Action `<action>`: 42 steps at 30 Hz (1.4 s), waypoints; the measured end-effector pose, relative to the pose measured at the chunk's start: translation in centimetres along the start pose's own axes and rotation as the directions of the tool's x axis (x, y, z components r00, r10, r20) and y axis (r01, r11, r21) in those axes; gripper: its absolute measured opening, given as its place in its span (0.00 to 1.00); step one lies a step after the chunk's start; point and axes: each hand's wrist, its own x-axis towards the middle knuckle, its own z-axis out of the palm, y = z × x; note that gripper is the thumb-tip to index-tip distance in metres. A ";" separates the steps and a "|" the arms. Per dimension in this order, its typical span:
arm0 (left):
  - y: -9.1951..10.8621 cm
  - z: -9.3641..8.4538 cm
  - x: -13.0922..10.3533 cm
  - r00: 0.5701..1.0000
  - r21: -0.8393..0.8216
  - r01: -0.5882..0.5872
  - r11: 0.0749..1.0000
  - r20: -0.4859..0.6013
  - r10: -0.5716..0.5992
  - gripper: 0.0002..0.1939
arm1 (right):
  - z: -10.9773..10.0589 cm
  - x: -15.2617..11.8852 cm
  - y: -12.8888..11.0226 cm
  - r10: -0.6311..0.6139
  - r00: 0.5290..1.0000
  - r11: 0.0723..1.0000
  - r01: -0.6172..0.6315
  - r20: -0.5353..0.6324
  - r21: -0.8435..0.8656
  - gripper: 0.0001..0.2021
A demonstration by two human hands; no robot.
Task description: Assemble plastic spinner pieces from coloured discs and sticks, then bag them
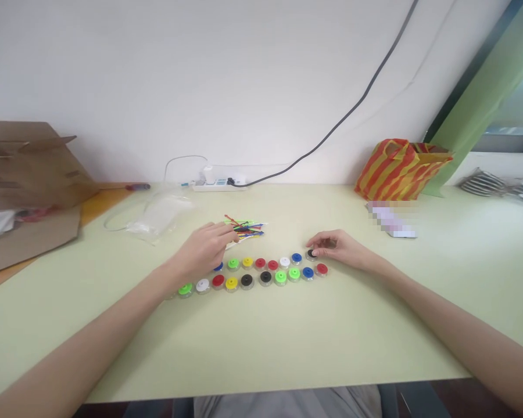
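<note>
Sitting at right end of far row (260, 263), black-capped pot (311, 254) looked light, rigid, slick; sides suited pinching. Right hand (342, 248) touched it, fingers slightly parted; left hand (207, 247) bent by plastic sticks (251, 229), grip unclear.

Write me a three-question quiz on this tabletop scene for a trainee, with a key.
1. Multiple choice: What colour is the round cap at the fingertips of the right hand?
A) White
B) Black
C) Yellow

2. True or false: The pile of thin coloured pieces lies nearer the left hand than the right hand.

3. Fill in the gap: The striped bag beside the green curtain is orange-red and ____.

Key: 1. B; 2. true; 3. yellow
</note>
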 end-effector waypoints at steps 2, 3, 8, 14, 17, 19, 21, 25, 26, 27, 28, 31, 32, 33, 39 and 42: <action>-0.3 0.0 0.0 1.000 0.001 0.017 1.000 -0.004 -0.017 0.20 | 0.0 0.0 0.0 -0.004 1.000 1.000 0.004 0.001 0.003 0.21; -0.6 0.0 -0.1 0.999 -0.002 0.035 0.999 -0.008 -0.035 0.20 | 0.0 0.0 -0.1 -0.007 1.000 1.000 0.007 0.002 0.003 0.21; -0.5 -0.2 0.0 0.988 -0.110 0.148 0.983 0.047 -0.144 0.18 | 0.1 0.0 -0.1 -0.022 1.000 1.000 0.022 -0.001 -0.010 0.20; 0.0 0.2 0.4 0.970 -0.221 0.226 0.949 0.145 -0.197 0.19 | 0.7 0.5 0.4 -0.014 0.999 1.000 0.014 -0.042 -0.015 0.20; -1.1 1.1 1.4 0.975 -0.236 0.207 0.949 0.129 -0.180 0.19 | 0.9 0.6 0.6 -0.034 0.998 0.999 0.034 -0.054 -0.008 0.19; -1.8 1.7 2.7 0.975 -0.238 0.196 0.951 0.150 -0.163 0.19 | 0.9 0.7 0.6 -0.044 0.996 0.999 0.044 -0.073 -0.001 0.19; -2.4 2.1 4.0 0.975 -0.239 0.173 0.956 0.179 -0.131 0.19 | 0.8 1.0 0.5 -0.050 0.990 0.999 0.049 -0.128 -0.011 0.19; -2.5 2.2 5.4 0.983 -0.238 0.115 0.964 0.169 -0.076 0.18 | 1.0 3.1 -0.5 -0.091 0.968 0.992 0.067 -0.233 -0.109 0.14; -2.5 2.0 5.3 0.987 -0.235 0.108 0.966 0.144 -0.075 0.19 | 1.2 4.1 -0.8 -0.112 0.970 0.987 0.083 -0.217 -0.140 0.13; -2.4 1.8 5.0 0.990 -0.231 0.106 0.967 0.119 -0.081 0.19 | 1.6 5.1 -1.2 -0.135 0.974 0.980 0.103 -0.183 -0.172 0.11; -2.3 1.5 4.6 0.991 -0.229 0.112 0.967 0.099 -0.091 0.19 | 2.1 6.2 -1.5 -0.155 0.978 0.972 0.125 -0.140 -0.199 0.10; -2.0 0.9 3.2 0.989 -0.234 0.138 0.962 0.078 -0.123 0.18 | 3.9 9.6 -2.5 -0.179 0.981 0.952 0.154 -0.072 -0.265 0.09; -2.0 0.7 2.8 0.988 -0.233 0.144 0.962 0.078 -0.130 0.19 | 4.6 10.5 -2.8 -0.178 0.981 0.950 0.153 -0.070 -0.273 0.09; -1.9 0.6 2.5 0.988 -0.230 0.147 0.962 0.077 -0.133 0.19 | 5.2 11.4 -3.0 -0.175 0.982 0.949 0.148 -0.074 -0.278 0.09; -1.3 0.7 2.2 0.989 -0.202 0.133 0.970 0.083 -0.119 0.18 | 7.0 13.5 -3.5 -0.140 0.986 0.945 0.107 -0.088 -0.309 0.11; -0.9 0.9 2.3 0.987 -0.184 0.129 0.975 0.119 -0.108 0.20 | 7.0 13.6 -3.6 -0.143 0.987 0.938 0.112 -0.072 -0.329 0.08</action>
